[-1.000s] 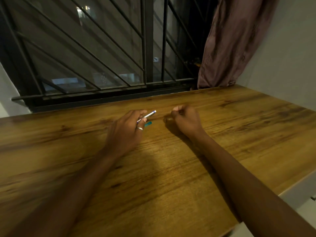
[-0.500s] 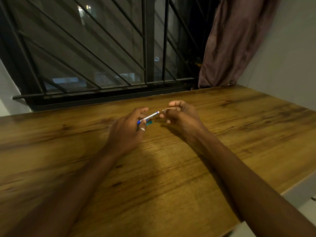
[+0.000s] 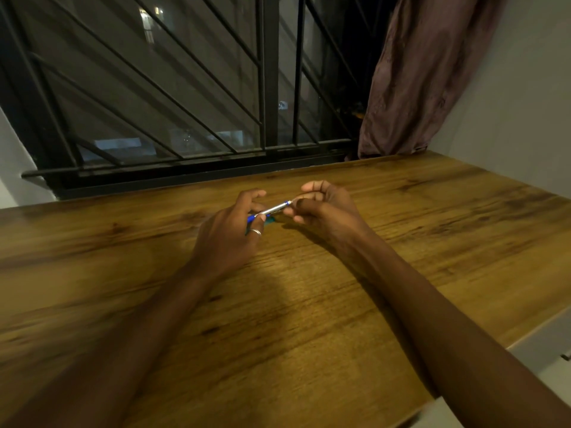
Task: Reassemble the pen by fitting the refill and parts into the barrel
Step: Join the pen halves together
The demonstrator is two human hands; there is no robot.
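Note:
A slim silver pen barrel (image 3: 274,209) with blue at both ends hangs just above the wooden table (image 3: 309,319), pointing up and to the right. My left hand (image 3: 230,234), with a ring on one finger, pinches its lower end. My right hand (image 3: 321,205) closes its fingertips on the barrel's upper tip; any small part held there is hidden by the fingers. A teal piece (image 3: 268,222) shows below the barrel beside my left fingers; I cannot tell what it is.
A barred window (image 3: 185,103) runs along the table's far edge. A brownish curtain (image 3: 423,78) hangs at the back right beside a pale wall (image 3: 519,103). The table's right edge (image 3: 537,330) drops off near my right forearm.
My right hand moved left from a closed fist on the table to meet the barrel's tip. My left hand kept hold of the barrel and barely shifted.

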